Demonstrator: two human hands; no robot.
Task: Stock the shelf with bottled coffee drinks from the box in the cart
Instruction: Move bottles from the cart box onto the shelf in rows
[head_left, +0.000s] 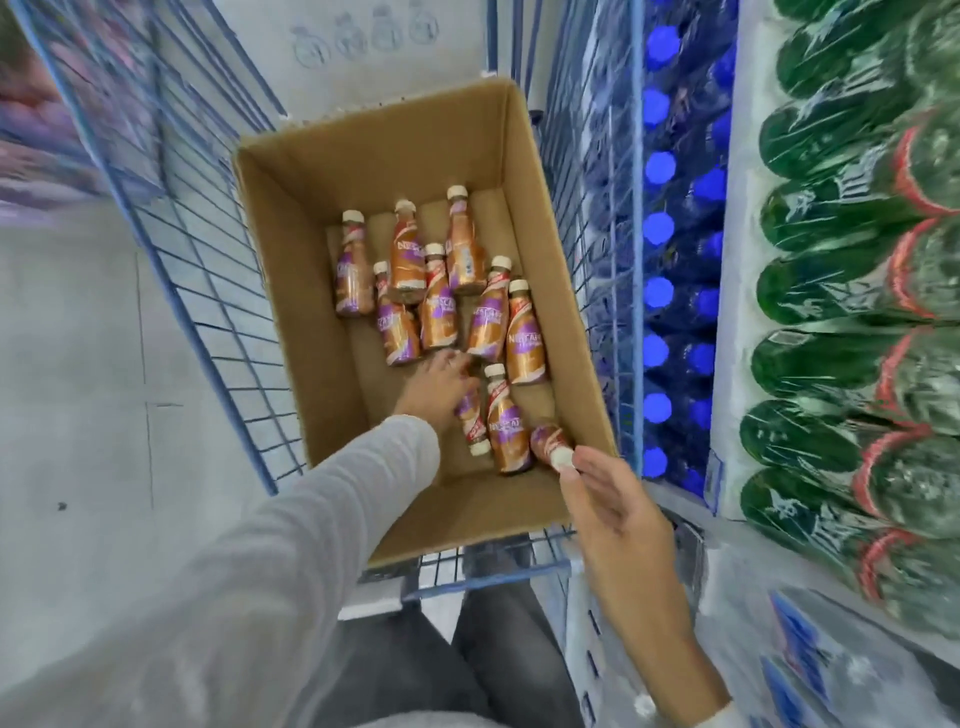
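Where the box sits: the open cardboard box (374, 156) rests inside the blue wire cart (171, 218) and takes up most of its width.
Coffee bottles: seven coffee bottles (439, 306) with orange and purple labels and pale caps lie in a loose cluster on the box floor, caps pointing to the far end.
Left hand: the left hand (439, 384) reaches down into the box, its fingers curled over the reversed bottle (474, 428), which lies with its cap toward the person.
Right hand: the right hand (618, 514) hangs over the near right corner of the box, thumb and forefinger tips pinching the white cap of the tilted bottle (548, 441); its other fingers are loosely spread.
Between the hands: the middle bottle (506, 431) lies flat, cap away, just beside the two gripped ones.
Sleeve: a grey sleeve (311, 545) covers the left arm to the wrist.
Legs: dark trousers (493, 649) show below the cart's near end.
Right of the cart: rows of blue-capped bottles (657, 228) stand close against the wire side; beyond them are green bottles (831, 291) under clear wrap.
Left of the cart: grey floor (78, 364).
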